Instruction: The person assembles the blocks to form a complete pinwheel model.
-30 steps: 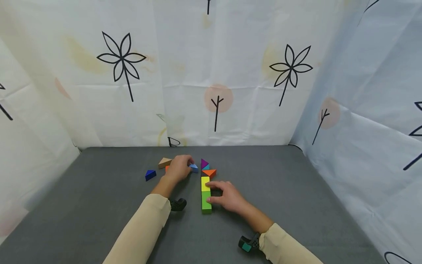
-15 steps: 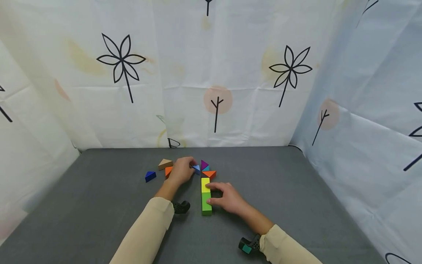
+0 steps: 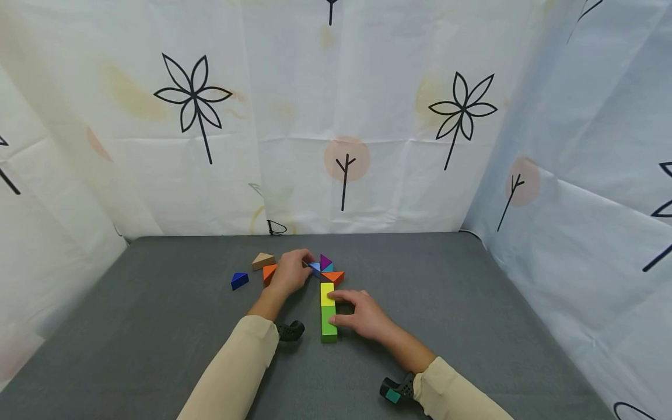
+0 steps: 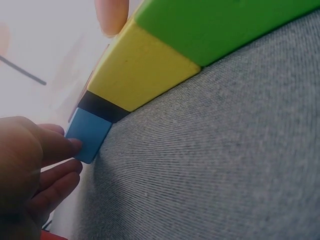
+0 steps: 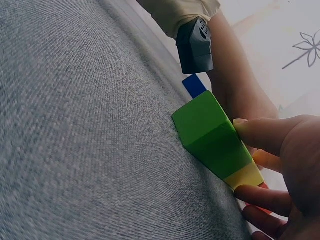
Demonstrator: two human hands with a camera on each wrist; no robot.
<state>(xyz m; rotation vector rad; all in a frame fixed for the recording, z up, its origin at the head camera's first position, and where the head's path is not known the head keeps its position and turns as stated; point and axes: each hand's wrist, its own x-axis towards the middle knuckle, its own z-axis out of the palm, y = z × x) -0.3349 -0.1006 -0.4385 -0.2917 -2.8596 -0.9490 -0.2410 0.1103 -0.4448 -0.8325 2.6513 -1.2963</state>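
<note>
My left hand [image 3: 291,274] pinches a light blue triangular block [image 3: 316,269]; in the left wrist view the thumb lies on the blue face [image 4: 90,130]. That block sits against a dark block [image 4: 102,106] at the end of the yellow block [image 3: 326,288]. Beyond the yellow one cluster a purple triangle [image 3: 325,261], a turquoise triangle [image 3: 328,269] and an orange triangle [image 3: 334,276]. My right hand [image 3: 364,315] rests along the row's right side. Its thumb touches the green block [image 3: 328,326], while a forefinger touches the yellow one.
Left of my left hand lie a dark blue triangle [image 3: 239,281], a tan triangle [image 3: 262,261] and an orange block [image 3: 268,273] partly behind the hand. The grey tabletop [image 3: 446,291] meets white printed cloth [image 3: 388,175] at the back and sides.
My left hand has moved right with the light blue triangle, bringing it from a gap up to the cluster. The right hand and the yellow and green row have stayed in place.
</note>
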